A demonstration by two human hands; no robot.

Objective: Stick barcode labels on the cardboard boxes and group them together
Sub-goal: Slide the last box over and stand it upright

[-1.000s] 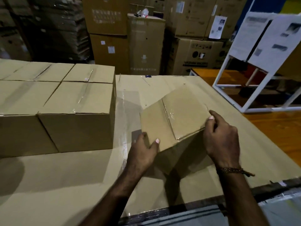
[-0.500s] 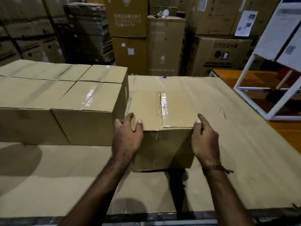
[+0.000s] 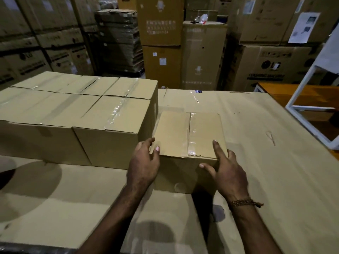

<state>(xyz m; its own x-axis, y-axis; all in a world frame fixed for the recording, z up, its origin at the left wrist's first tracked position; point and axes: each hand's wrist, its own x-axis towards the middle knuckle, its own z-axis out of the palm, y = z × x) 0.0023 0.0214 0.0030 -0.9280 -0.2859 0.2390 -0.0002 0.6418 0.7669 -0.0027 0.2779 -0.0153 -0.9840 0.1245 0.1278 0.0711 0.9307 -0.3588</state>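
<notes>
Grip loosening: your left hand [image 3: 145, 165] and right hand [image 3: 226, 169] now rest half-spread on the small box's [image 3: 189, 133] near corners, which has gone from tilted mid-air to flat on the tabletop [image 3: 266, 162], beside the grouped boxes [image 3: 102, 114], so grouping looks done, no barcode label visible.

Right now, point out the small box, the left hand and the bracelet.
small box [image 3: 185, 133], head view, on its taped top face.
left hand [image 3: 144, 166], head view, on the back of the hand.
bracelet [image 3: 242, 202], head view, on the beaded band at the right wrist.
</notes>
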